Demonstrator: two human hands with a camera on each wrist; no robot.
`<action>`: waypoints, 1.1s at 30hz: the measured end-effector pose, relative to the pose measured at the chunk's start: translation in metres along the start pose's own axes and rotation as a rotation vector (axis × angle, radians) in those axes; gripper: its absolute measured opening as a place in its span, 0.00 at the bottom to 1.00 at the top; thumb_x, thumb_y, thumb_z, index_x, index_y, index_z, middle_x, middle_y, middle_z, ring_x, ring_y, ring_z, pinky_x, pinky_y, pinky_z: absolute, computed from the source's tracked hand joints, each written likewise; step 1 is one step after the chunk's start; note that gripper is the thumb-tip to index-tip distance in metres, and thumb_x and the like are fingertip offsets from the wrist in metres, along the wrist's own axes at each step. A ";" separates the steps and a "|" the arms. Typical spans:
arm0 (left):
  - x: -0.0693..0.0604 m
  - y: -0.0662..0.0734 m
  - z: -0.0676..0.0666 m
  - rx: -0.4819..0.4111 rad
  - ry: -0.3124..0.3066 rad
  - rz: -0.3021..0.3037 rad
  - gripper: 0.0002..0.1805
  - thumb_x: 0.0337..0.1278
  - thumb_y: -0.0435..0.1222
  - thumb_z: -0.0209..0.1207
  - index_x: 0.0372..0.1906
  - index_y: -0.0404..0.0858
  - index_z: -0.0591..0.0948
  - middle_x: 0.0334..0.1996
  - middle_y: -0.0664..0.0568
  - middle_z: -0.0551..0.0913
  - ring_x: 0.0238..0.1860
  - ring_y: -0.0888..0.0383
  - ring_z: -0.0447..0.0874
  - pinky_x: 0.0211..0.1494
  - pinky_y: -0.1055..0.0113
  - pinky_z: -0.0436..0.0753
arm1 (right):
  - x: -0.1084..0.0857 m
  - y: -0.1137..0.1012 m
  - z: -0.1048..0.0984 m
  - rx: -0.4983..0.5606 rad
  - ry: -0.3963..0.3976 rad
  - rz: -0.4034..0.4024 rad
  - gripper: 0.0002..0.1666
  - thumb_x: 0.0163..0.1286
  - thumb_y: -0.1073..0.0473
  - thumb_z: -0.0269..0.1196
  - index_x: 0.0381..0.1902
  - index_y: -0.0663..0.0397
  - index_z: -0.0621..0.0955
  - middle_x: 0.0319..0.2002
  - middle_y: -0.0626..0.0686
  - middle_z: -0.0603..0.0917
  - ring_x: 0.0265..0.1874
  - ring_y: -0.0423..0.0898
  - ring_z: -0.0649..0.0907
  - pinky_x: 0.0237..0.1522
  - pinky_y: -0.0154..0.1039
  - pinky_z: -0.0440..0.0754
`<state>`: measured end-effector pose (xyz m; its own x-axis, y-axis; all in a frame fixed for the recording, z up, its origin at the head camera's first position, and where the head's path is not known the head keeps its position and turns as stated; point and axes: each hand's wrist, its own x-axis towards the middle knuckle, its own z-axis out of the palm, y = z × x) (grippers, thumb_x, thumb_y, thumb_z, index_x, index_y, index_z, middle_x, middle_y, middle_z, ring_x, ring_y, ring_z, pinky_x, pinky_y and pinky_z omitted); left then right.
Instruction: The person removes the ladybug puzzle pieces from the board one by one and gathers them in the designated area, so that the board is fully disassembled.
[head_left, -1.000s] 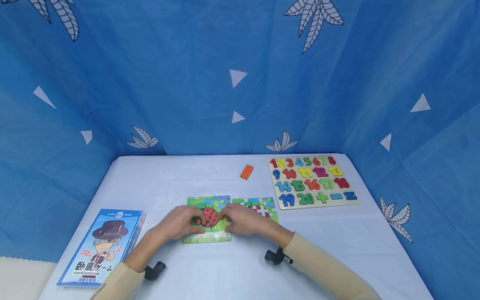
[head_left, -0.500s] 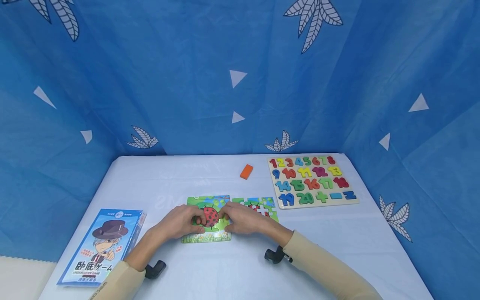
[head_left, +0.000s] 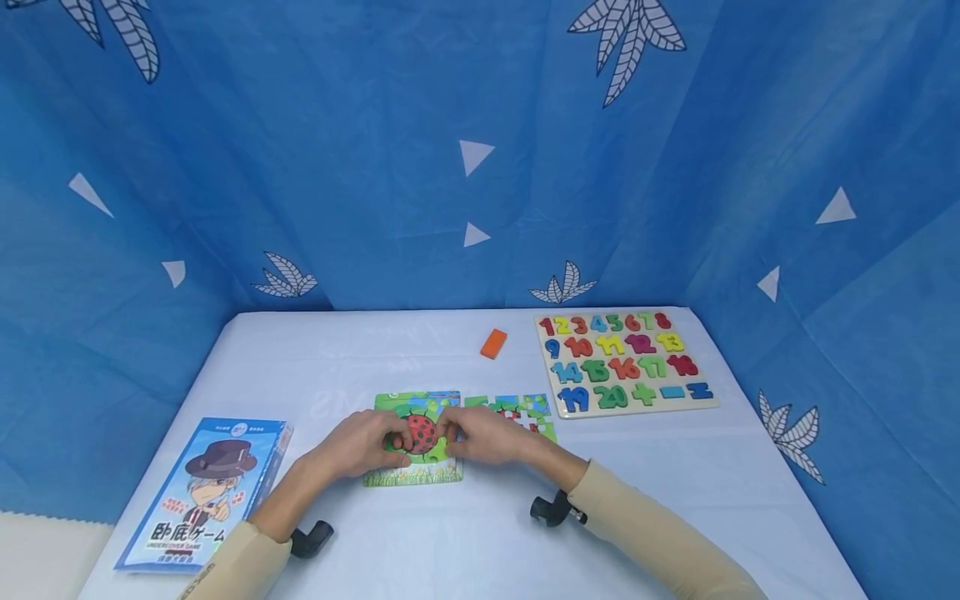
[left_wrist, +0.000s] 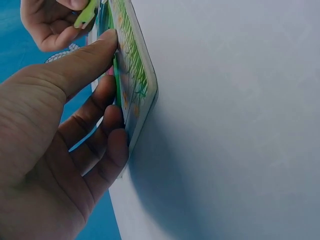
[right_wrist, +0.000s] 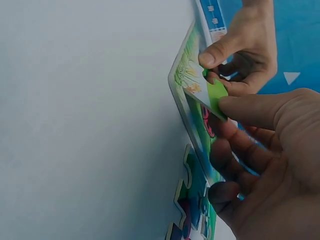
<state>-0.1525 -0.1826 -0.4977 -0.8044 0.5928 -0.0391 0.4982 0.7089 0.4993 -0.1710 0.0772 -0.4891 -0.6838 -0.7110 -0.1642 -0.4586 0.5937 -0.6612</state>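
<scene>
A ladybird jigsaw puzzle [head_left: 412, 477] in a tray lies before me. My right hand [head_left: 486, 435] pinches a light green puzzle piece [right_wrist: 217, 95] between thumb and fingertips at the puzzle's right side. In the right wrist view, the piece looks tilted up from the tray. The left hand [head_left: 362, 444] rests on the puzzle's left part, and in the left wrist view its thumb and fingertips touch the surface. Partly behind my right hand lies a second ladybird jigsaw [head_left: 547, 408], with a cross-shaped gap showing.
A number board [head_left: 622, 408] with coloured numerals lies at the back right. An orange block [head_left: 493, 344] sits on the white table [head_left: 480, 533] behind the puzzles. On the left is a blue game box [head_left: 202, 492]. Blue cloth [head_left: 375, 167] surrounds the table.
The right hand's fingertips have lifted and shifted slightly at the puzzle's right side, taking the light green piece with them. My left hand has hardly moved.
</scene>
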 end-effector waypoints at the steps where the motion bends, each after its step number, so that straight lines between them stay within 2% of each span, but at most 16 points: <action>1: 0.000 0.000 0.000 0.000 -0.001 -0.003 0.10 0.48 0.47 0.76 0.31 0.56 0.83 0.26 0.72 0.76 0.29 0.68 0.72 0.34 0.70 0.72 | -0.001 0.000 -0.001 0.026 -0.005 -0.009 0.11 0.70 0.58 0.66 0.49 0.44 0.80 0.35 0.37 0.81 0.32 0.34 0.79 0.36 0.29 0.79; 6: 0.000 0.001 0.000 0.004 -0.002 -0.013 0.10 0.47 0.47 0.76 0.31 0.57 0.83 0.25 0.72 0.76 0.29 0.68 0.72 0.33 0.70 0.72 | -0.006 0.000 -0.009 0.107 -0.019 -0.032 0.09 0.70 0.58 0.66 0.46 0.43 0.80 0.35 0.37 0.83 0.32 0.34 0.81 0.37 0.30 0.80; 14: -0.001 0.001 -0.001 0.002 0.000 -0.003 0.10 0.48 0.47 0.76 0.31 0.57 0.83 0.26 0.72 0.76 0.30 0.68 0.72 0.34 0.70 0.72 | -0.018 0.012 -0.022 0.143 -0.028 0.014 0.08 0.69 0.58 0.67 0.42 0.40 0.79 0.31 0.39 0.84 0.28 0.36 0.80 0.32 0.31 0.79; 18: -0.002 0.001 0.000 -0.003 0.000 -0.007 0.10 0.48 0.47 0.76 0.31 0.58 0.83 0.26 0.72 0.76 0.30 0.69 0.72 0.34 0.70 0.72 | -0.028 0.020 -0.033 0.150 -0.041 0.047 0.07 0.69 0.57 0.67 0.40 0.40 0.80 0.30 0.40 0.84 0.27 0.38 0.80 0.30 0.32 0.78; 23: -0.002 0.001 0.000 -0.005 -0.001 -0.015 0.10 0.48 0.47 0.76 0.31 0.58 0.84 0.26 0.72 0.76 0.31 0.68 0.72 0.34 0.69 0.72 | -0.041 0.035 -0.046 0.137 -0.055 0.081 0.05 0.69 0.56 0.67 0.40 0.41 0.81 0.30 0.39 0.85 0.30 0.38 0.81 0.34 0.34 0.78; 33: -0.002 0.003 -0.001 0.000 -0.002 -0.023 0.10 0.48 0.47 0.76 0.31 0.57 0.84 0.26 0.71 0.76 0.30 0.68 0.72 0.34 0.69 0.72 | -0.065 0.055 -0.065 0.095 -0.097 0.137 0.04 0.69 0.56 0.68 0.38 0.41 0.82 0.26 0.43 0.84 0.25 0.39 0.78 0.28 0.35 0.76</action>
<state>-0.1500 -0.1820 -0.4950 -0.8153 0.5767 -0.0521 0.4791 0.7223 0.4987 -0.1884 0.1807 -0.4671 -0.6763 -0.6615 -0.3240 -0.3060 0.6524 -0.6934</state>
